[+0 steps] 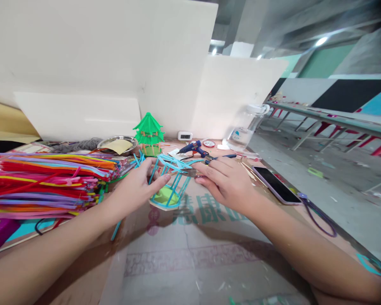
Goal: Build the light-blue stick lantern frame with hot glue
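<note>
My left hand (149,178) is closed on the side of a small blue pavilion frame (174,184), made of thin fuzzy-looking strips. The frame tilts slightly above the plastic-covered table and has a light green floor (166,195) inside. My right hand (227,178) is closed around a small tool with a metal tip (190,172) and dark handle parts. Its tip meets the frame's upper right edge; the hand hides most of it, so I cannot tell its exact kind. Behind the frame stands a finished-looking green pagoda model (148,133).
Bundles of coloured pipe cleaners (47,182) lie at the left. Behind my hands are a glue gun (193,148), a metal bowl (119,144) and a small digital clock (184,135). A phone (276,185) and a water bottle (244,129) occupy the right edge.
</note>
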The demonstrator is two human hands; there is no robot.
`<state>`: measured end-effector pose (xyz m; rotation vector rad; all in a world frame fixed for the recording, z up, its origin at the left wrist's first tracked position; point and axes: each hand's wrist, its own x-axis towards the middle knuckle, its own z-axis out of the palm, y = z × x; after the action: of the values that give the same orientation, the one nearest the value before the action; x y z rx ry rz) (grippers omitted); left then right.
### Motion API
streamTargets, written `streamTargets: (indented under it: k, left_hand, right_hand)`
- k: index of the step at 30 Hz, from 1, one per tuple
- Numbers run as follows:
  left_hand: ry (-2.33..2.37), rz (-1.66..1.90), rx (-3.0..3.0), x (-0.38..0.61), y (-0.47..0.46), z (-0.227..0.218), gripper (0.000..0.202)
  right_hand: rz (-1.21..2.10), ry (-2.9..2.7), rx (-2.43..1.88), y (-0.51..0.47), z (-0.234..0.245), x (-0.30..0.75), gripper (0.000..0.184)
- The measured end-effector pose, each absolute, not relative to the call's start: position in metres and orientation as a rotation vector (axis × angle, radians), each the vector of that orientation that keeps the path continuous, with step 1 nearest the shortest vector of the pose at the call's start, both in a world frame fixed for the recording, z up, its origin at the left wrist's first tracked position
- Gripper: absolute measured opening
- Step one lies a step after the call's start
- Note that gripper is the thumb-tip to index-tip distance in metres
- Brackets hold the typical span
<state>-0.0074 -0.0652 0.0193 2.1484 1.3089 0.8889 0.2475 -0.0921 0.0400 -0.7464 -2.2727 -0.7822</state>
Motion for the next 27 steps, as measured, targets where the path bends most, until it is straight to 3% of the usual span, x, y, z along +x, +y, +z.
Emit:
streamTargets:
  k: [17,27]
  left_hand:
    - [1.2,0.916,2.039,-0.007,-0.064,0.015,0.047]
    - [1.098,1.159,1.93,-0.008,-0.034,-0.026,0.047]
  right_hand:
    - [-0.667,-2.276,-0.781,-0.089,0.035,0.248,0.022]
    - [-0.181,-2.021,-1.179,-0.061,0.03,0.263,0.029]
